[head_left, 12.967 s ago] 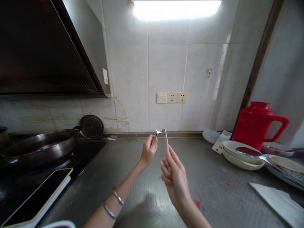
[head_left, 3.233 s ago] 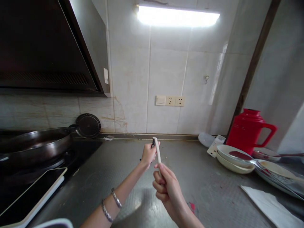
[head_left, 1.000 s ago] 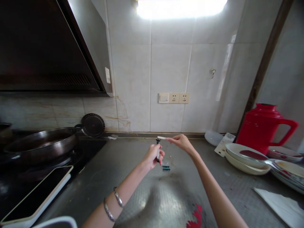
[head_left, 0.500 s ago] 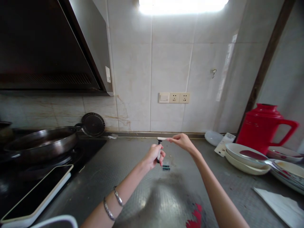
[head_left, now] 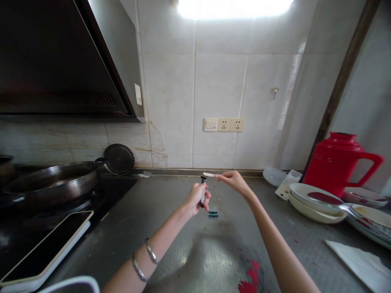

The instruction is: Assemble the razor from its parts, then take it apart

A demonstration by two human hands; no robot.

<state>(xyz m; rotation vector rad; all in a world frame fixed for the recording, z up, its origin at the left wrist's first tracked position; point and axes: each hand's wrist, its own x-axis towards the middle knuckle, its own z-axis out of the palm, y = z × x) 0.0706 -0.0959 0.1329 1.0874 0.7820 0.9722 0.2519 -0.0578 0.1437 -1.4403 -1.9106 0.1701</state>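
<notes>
Near the middle of the grey counter (head_left: pixel 146 228), my left hand (head_left: pixel 198 198) is closed round a small black and white handle (head_left: pixel 203 197), held upright with its black head on top. My right hand (head_left: pixel 232 180) pinches a thin white stick (head_left: pixel 209 175), whose left end is at the head of the handle; whether they touch is too small to tell. A small green piece (head_left: pixel 213 214) lies on the counter just below my left hand.
At the left are a steel pan (head_left: pixel 58 181), a black round lid (head_left: pixel 119 159) and a phone-like slab (head_left: pixel 45 252). At the right stand a red jug (head_left: pixel 332 165), stacked plates (head_left: pixel 317 215) and a white paper (head_left: pixel 360 260). A red patch (head_left: pixel 250 278) is near the front.
The left end of the white stick has tilted up slightly and shifted off the top of the handle. Both hands have stayed almost in place and keep their holds.
</notes>
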